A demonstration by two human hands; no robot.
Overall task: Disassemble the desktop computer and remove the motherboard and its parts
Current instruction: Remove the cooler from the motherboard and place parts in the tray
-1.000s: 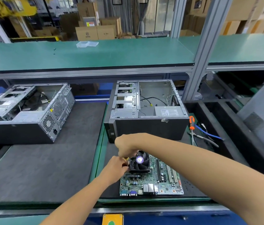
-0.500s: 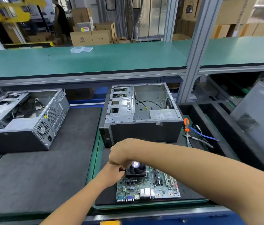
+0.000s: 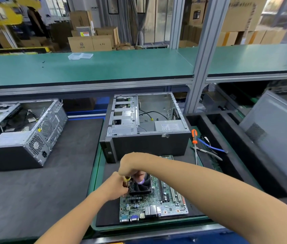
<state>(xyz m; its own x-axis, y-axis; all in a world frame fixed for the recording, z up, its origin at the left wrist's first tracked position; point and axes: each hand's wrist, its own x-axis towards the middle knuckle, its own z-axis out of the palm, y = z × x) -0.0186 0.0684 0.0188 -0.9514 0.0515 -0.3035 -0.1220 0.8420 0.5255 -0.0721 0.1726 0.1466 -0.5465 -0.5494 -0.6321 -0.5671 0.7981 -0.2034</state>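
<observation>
Left to right along the surface: one stripped case (image 3: 21, 131) is lying toward the left edge, one emptied black-sided case (image 3: 146, 131) is sitting at mid-surface, one orange-handled screwdriver (image 3: 194, 138) is resting just beside its right flank.

One motherboard (image 3: 154, 203) is lying flat on the dark mat (image 3: 107, 212) near the front edge, ports toward the person. One fan cooler (image 3: 140, 185) is sitting on its left rear part.

Left hand (image 3: 116, 186) is pinching something small and yellow at the cooler's left side; what it is, cannot tell. Right hand (image 3: 130, 164) is curling its grip over the cooler's top.

Handling judgement: board is looking light, stiff, fragile, so holding it by bare edges, never by components. Cooler is looking heavier, with sharp fins likely; taking it by the frame sides, lifting straight.
</observation>
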